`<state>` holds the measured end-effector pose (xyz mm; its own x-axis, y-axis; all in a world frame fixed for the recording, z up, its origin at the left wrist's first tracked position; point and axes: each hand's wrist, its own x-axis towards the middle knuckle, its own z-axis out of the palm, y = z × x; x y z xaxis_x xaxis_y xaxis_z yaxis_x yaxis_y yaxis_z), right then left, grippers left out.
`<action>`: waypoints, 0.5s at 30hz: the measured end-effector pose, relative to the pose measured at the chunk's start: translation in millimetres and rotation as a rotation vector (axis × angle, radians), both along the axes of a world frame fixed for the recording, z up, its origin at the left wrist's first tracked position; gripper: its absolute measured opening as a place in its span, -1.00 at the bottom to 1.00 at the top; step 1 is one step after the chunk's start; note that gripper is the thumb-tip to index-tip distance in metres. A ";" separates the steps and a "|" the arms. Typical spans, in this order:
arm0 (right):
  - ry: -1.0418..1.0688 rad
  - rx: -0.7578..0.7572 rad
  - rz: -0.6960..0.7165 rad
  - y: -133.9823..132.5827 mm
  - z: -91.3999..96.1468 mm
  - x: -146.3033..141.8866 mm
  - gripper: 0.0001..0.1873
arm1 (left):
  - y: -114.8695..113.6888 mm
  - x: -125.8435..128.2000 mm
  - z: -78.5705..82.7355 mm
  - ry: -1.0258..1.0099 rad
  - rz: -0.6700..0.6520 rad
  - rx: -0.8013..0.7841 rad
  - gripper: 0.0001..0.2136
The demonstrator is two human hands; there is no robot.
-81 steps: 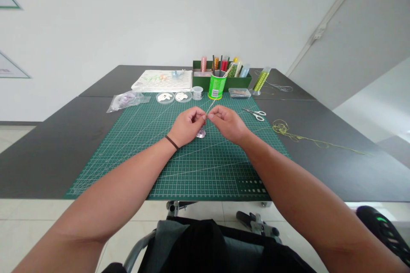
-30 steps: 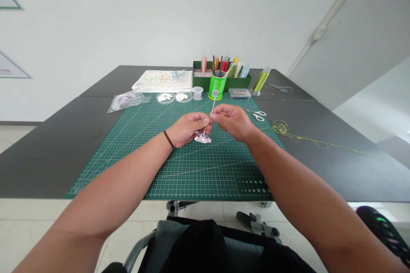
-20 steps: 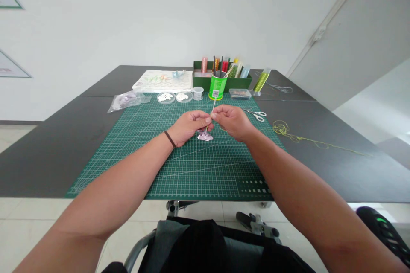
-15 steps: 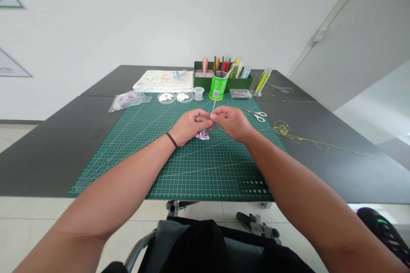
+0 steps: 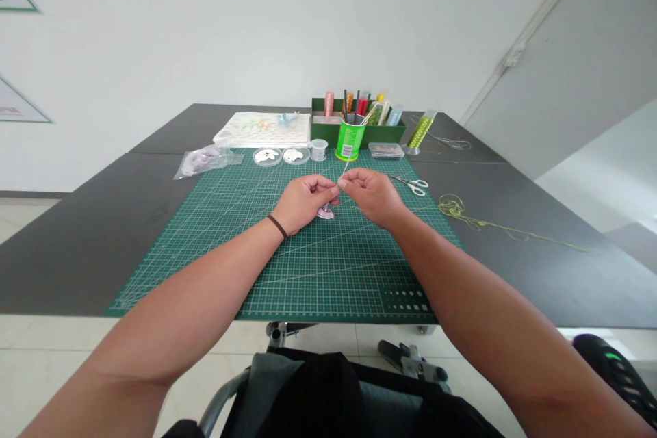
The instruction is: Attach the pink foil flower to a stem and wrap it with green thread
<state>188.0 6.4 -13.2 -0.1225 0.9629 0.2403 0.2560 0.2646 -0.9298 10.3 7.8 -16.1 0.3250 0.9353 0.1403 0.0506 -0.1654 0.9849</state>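
Note:
Above the middle of the green cutting mat point(image 5: 328, 274), my left hand point(image 5: 304, 204) is closed in a pinch. A small shiny pale purple petal-like piece point(image 5: 325, 213) hangs out below its fingers, with the upper part hidden. My right hand point(image 5: 374, 197) is closed with thumb and forefinger on a thin whitish stick point(image 5: 346, 168), which slants up and away toward the green can. The fingertips of both hands nearly meet. Whether the stick joins the purple piece is hidden by the fingers.
Behind my hands stand a green can point(image 5: 350, 139) of sticks, a dark green box point(image 5: 328, 131) of thread spools and two dishes of white pieces point(image 5: 266, 157). Scissors point(image 5: 415, 186) and tangled yellow-green thread point(image 5: 454, 207) lie right. A plastic bag point(image 5: 202, 161) is at left.
The whitish stick leans a little more to the right. Less of the purple piece shows below my left hand, and my fingertips have shifted slightly.

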 end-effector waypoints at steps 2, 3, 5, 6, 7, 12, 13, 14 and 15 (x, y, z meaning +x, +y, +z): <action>0.009 0.016 0.008 0.2 -0.8 0.0 -0.73 | 0.2 0.2 0.0 -0.005 0.013 -0.005 -0.86; 0.014 0.023 0.012 0.2 -1.2 0.1 -0.73 | 0.4 0.4 -0.2 -0.009 0.017 -0.008 -0.86; 0.021 0.032 0.031 -0.4 -1.3 0.4 -0.72 | 1.1 0.6 -0.9 -0.015 0.022 -0.009 -0.86; 0.024 0.033 0.045 -0.9 -1.0 0.6 -0.72 | 1.5 0.6 -1.3 -0.016 0.021 -0.007 -0.86; 0.026 0.035 0.058 -1.6 -0.5 0.9 -0.73 | 2.0 0.5 -1.7 -0.016 0.018 -0.005 -0.86; 0.015 0.048 0.077 -4.8 4.0 1.2 -0.76 | 3.1 0.2 -1.8 -0.019 -0.003 0.000 -0.89; 0.015 0.051 0.078 -5.1 4.8 1.0 -0.76 | 3.0 0.2 -1.5 -0.025 -0.003 -0.006 -0.90; 0.014 0.054 0.081 -5.2 5.2 0.9 -0.76 | 2.7 0.3 -1.2 -0.032 -0.003 -0.013 -0.90; 0.014 0.057 0.083 -5.0 5.4 0.7 -0.76 | 2.5 0.3 -0.9 -0.041 -0.005 -0.022 -0.91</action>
